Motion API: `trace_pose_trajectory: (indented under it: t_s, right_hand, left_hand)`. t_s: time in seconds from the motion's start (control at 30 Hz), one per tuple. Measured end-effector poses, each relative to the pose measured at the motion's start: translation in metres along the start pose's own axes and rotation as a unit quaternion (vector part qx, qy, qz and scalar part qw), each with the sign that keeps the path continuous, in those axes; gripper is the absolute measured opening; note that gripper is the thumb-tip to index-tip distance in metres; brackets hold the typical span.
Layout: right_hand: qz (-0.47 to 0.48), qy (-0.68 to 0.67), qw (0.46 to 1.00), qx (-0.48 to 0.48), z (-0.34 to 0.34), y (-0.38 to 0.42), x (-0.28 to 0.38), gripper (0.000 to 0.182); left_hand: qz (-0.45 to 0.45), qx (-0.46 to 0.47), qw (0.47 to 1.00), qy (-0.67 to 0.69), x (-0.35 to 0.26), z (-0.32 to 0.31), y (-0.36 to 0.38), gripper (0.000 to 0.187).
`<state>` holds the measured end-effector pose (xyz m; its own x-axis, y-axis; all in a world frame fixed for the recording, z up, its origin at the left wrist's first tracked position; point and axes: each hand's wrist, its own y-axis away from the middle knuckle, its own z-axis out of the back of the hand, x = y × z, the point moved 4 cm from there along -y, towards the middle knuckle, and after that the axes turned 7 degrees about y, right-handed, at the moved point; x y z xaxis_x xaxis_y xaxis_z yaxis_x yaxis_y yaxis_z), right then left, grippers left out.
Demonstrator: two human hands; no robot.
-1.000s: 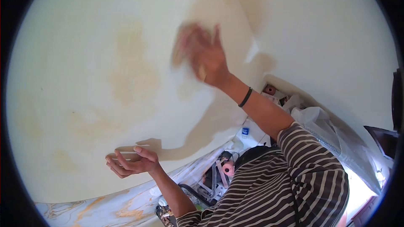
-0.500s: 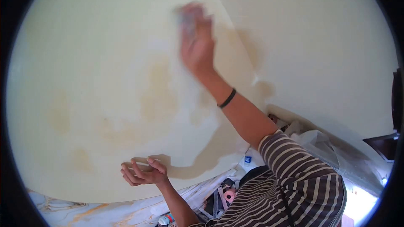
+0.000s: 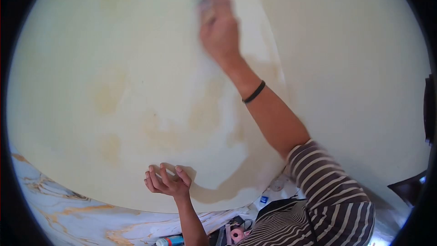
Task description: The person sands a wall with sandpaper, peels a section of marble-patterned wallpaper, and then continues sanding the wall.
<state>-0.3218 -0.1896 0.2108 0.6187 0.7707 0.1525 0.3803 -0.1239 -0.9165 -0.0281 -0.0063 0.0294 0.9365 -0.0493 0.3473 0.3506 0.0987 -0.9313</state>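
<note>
Several yellowish patches [image 3: 108, 98] mark the pale wall [image 3: 68, 45], its coverage looking uneven, the finished share unclear. The right hand [image 3: 221, 32] grips a blurred greyish item [image 3: 206, 2] at the wall's far part; the left hand [image 3: 169, 183], fingers loosely bent, holds nothing nearer.

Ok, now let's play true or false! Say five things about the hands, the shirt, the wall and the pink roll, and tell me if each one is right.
1. A black band goes around the right arm. True.
2. The shirt has spots. False: it has stripes.
3. The wall has yellowish patches. True.
4. The left hand is holding a cup. False: its fingers are spread and no cup shows.
5. The pink roll is lower in the picture than the left hand. True.
</note>
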Motion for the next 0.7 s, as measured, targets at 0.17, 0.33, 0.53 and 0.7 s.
trace_pose_trajectory:
  t_s: [0.17,0.33,0.53,0.7]
  right_hand:
    - [0.039,-0.020,0.999,-0.001,-0.015,0.000,0.020,0.041]
    - [0.088,-0.035,0.992,0.086,-0.007,0.006,0.053,0.041]
    - [0.093,0.048,0.994,0.016,-0.005,-0.010,0.011,0.047]
    - [0.110,-0.010,0.992,0.058,-0.006,0.038,0.045,0.042]
  left_hand:
    - [0.007,-0.008,1.000,-0.003,0.007,-0.006,0.009,0.045]
    - [0.011,-0.003,1.000,0.001,0.008,-0.003,0.011,0.043]
    - [0.029,-0.011,1.000,-0.001,0.008,-0.005,0.013,0.038]
    - [0.029,-0.020,0.999,-0.001,0.006,-0.006,0.011,0.038]
